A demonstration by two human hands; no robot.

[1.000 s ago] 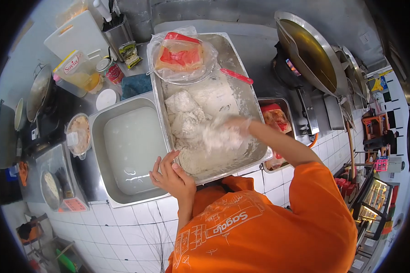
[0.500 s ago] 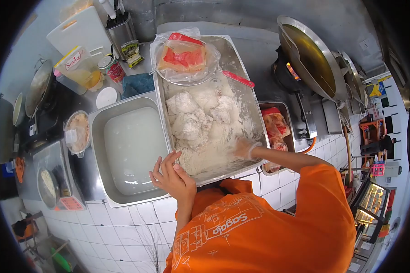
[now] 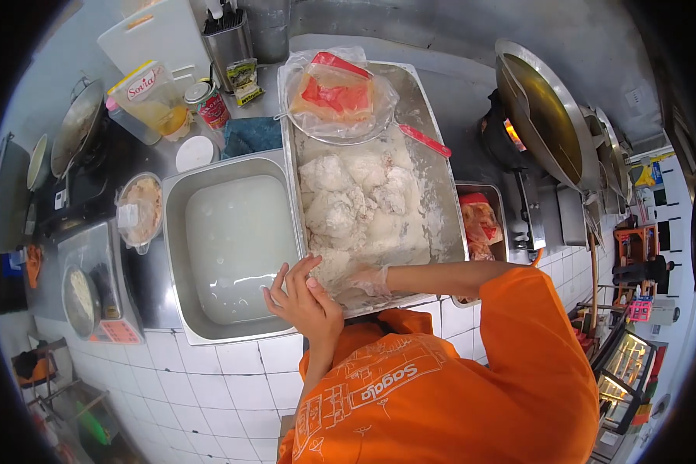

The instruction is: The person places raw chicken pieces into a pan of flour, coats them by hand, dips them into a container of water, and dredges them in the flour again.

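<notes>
A large metal tray (image 3: 454, 205) holds white flour and several flour-coated pieces (image 3: 332, 213). My right hand (image 3: 370, 281), in a clear glove, is low in the tray near its front edge, against the flour; its fingers are blurred and partly hidden. My left hand (image 3: 305, 300) is bare, its fingers apart, beside the tray's front left corner and holding nothing. Left of the tray stands a metal basin (image 3: 174, 267) of cloudy liquid. A plastic bag with red and orange contents (image 3: 335, 94) rests in a wire strainer across the tray's back, beside a red handle (image 3: 425, 141).
To the right, a wide pan of oil (image 3: 553, 116) sits over a burner flame (image 3: 514, 134), with a smaller tray of bagged red pieces (image 3: 479, 224) nearer. At left are a tub (image 3: 139, 210), a scale (image 3: 116, 309), a white lid (image 3: 196, 153) and a blue cloth (image 3: 252, 134).
My right hand has moved from the tray's right side leftward along its front. Coated pieces now lie grouped and uncovered in the tray. The view has shifted slightly; my left hand keeps its place.
</notes>
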